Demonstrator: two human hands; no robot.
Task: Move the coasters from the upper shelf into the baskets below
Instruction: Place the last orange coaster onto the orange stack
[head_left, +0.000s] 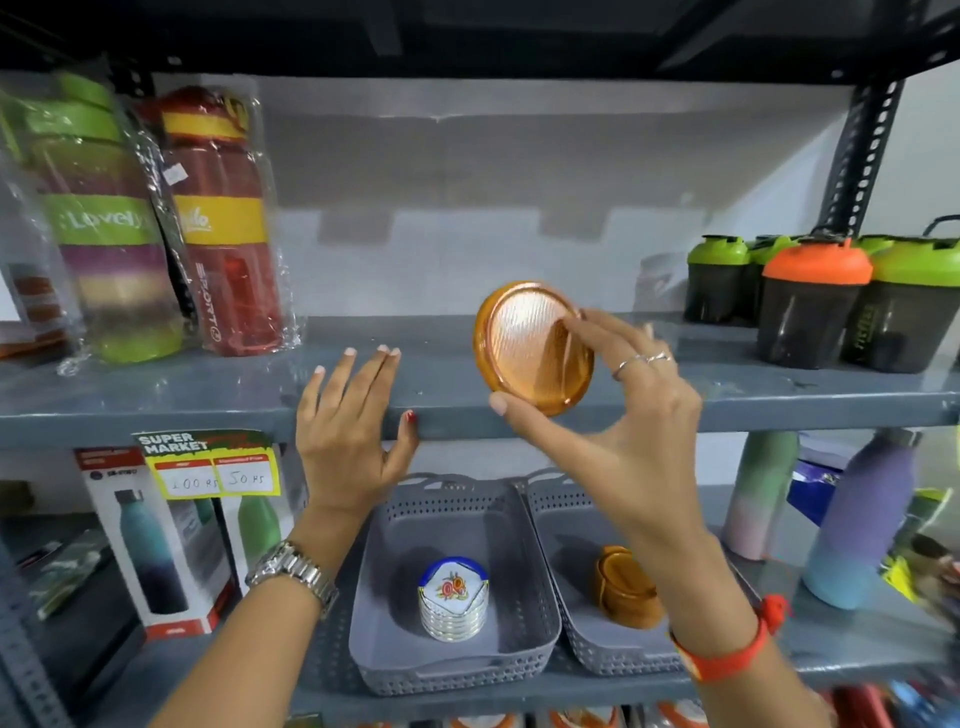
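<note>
My right hand grips a round orange coaster, held tilted in the air just in front of the upper shelf. My left hand rests flat on that shelf's front edge, fingers apart, holding nothing. Below stand two grey perforated baskets side by side. The left basket holds a stack of white floral coasters. In the right basket lies a stack of orange coasters, partly hidden by my right forearm.
Wrapped bottles stand at the upper shelf's left, shaker cups at its right. On the lower shelf, boxed bottles with a price tag sit left of the baskets and pastel bottles to the right.
</note>
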